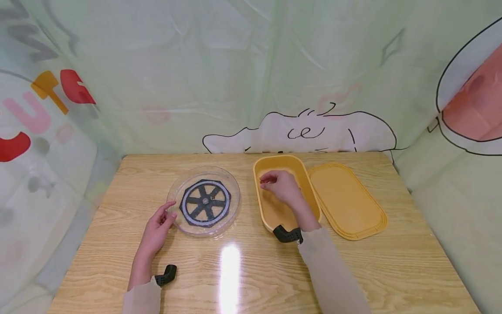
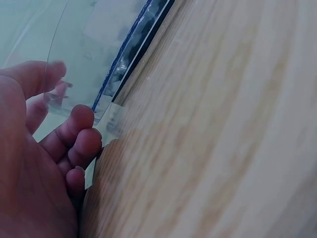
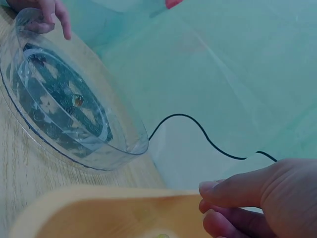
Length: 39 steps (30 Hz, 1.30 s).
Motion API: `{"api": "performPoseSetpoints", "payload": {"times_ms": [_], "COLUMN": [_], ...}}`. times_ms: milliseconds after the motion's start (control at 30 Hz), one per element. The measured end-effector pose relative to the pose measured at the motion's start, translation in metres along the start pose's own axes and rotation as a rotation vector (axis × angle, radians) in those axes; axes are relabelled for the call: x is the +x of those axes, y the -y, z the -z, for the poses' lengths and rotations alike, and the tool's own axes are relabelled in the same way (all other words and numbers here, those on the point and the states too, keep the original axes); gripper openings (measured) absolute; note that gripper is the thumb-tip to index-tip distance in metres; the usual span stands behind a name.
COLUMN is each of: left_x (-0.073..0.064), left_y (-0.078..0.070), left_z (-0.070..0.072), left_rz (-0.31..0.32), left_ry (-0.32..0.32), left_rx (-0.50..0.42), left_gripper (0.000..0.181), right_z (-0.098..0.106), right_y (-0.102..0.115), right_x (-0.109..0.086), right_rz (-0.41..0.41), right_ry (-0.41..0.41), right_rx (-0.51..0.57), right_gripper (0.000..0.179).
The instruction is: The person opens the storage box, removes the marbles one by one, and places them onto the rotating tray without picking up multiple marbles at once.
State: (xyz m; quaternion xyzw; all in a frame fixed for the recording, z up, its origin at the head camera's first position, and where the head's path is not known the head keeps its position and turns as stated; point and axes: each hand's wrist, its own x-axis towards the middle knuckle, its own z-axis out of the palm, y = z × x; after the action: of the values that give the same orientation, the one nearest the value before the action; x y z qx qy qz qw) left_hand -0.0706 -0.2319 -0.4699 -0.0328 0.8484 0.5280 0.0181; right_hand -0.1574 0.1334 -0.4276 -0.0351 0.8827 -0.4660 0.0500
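Hands [image 1: 158, 227] — left beside clear dish [image 1: 234, 205], right [image 1: 283, 188] over tub [image 1: 270, 213]

Counter: the dish [image 1: 234, 185] sits on the left part, the tub [image 1: 274, 209] right of it and apart, the lid [image 1: 349, 200] at the far right.
Spoked disc [image 1: 195, 200]: within the dish's outline, at its base; whether in or under it cannot be told.
Lid: lies flat on the counter [image 1: 266, 270], just beside the tub's right side.
Left hand [image 1: 158, 224]: at the dish's left edge.
Right hand [image 1: 284, 187]: over the tub.
Sheet [image 1: 243, 78]: behind the counter and along both sides.
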Motion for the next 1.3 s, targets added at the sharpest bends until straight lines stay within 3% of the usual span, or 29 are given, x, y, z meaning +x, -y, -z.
{"api": "performPoseSetpoints", "payload": {"times_ms": [167,800,1100,1300], "left_x": [-0.001,-0.001,-0.002,0.0], "left_y": [0.0,-0.002,-0.002,0.003], "left_z": [0.0,-0.003,0.0,-0.002], "left_rz": [0.001,-0.004,-0.007,-0.001], "left_ry": [0.002,-0.013,-0.011,-0.008], "left_rx": [0.008,0.009,0.019,0.013], "left_gripper": [0.039,0.038,0.039,0.039], "right_z": [-0.003,-0.041,-0.068,-0.083], "right_y": [0.006,0.03,0.034,0.036], "right_x": [-0.005,-0.023,-0.023,-0.024], "right_rz": [0.056,0.113,0.21,0.226], "right_ry": [-0.011,-0.003,0.08,0.128], "right_rx": [0.017,0.107,0.147,0.149], "right_gripper": [0.016,0.017,0.017,0.016]}}
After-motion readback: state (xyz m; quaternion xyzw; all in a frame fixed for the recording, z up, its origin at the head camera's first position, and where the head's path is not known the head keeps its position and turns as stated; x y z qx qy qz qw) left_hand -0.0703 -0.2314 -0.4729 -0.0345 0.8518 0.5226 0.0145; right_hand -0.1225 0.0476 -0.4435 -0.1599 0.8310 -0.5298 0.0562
